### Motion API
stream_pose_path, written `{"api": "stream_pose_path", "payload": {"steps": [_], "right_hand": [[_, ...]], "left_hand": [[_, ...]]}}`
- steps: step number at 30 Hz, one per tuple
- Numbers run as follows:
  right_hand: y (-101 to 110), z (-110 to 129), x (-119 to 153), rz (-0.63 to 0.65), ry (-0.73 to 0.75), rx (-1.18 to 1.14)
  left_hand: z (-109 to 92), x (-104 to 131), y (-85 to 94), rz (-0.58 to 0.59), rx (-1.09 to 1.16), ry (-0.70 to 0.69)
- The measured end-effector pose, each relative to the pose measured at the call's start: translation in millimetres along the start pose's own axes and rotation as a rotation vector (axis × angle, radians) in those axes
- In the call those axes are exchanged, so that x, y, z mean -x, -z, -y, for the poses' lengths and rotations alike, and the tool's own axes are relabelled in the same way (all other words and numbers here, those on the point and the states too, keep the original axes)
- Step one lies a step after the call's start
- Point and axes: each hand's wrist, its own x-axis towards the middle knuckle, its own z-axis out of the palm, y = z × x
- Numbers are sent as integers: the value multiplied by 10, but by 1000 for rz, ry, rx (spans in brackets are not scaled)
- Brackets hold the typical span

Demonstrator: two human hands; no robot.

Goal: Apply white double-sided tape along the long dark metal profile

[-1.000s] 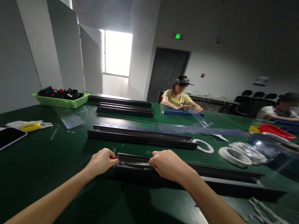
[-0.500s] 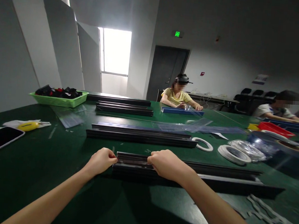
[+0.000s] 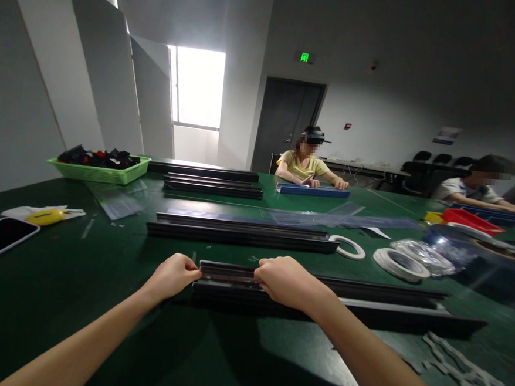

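A long black channel profile (image 3: 390, 317) lies across the green table in front of me. At its left end my left hand (image 3: 176, 275) is closed in a pinch, fingertips touching the end; whatever is between them is too small to make out. My right hand (image 3: 284, 282) is closed over the channel a little to the right, its fingertips down by the inside; what they hold is hidden. A thin, shiny clear strip seems to lie in the channel between the two hands, though it is hard to tell.
Beyond lie another black profile (image 3: 241, 238), white tape rolls (image 3: 400, 265) and clear film (image 3: 282, 217). At left are a green basket (image 3: 95, 173), a phone (image 3: 2, 243) and a yellow cutter (image 3: 46, 217). White scraps (image 3: 466, 366) lie front right. Two people sit across the table.
Both my hands keep almost the same place on the black profile. The view has shifted very slightly. Across the table, a person's hand has come down onto the blue profile.
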Motion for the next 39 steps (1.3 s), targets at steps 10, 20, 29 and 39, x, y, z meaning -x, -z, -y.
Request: {"api": "stream_pose_path", "payload": {"steps": [10, 20, 29, 39], "right_hand": [[-2, -6, 0, -26, 33, 33], [39, 7, 6, 10, 3, -23], [-10, -23, -19, 14, -10, -20], [9, -16, -15, 33, -26, -41]], "left_hand": [[0, 4, -11, -17, -7, 8], [-18, 17, -7, -40, -31, 17], [-58, 48, 2, -59, -35, 40], [-55, 36, 5, -70, -75, 30]]}}
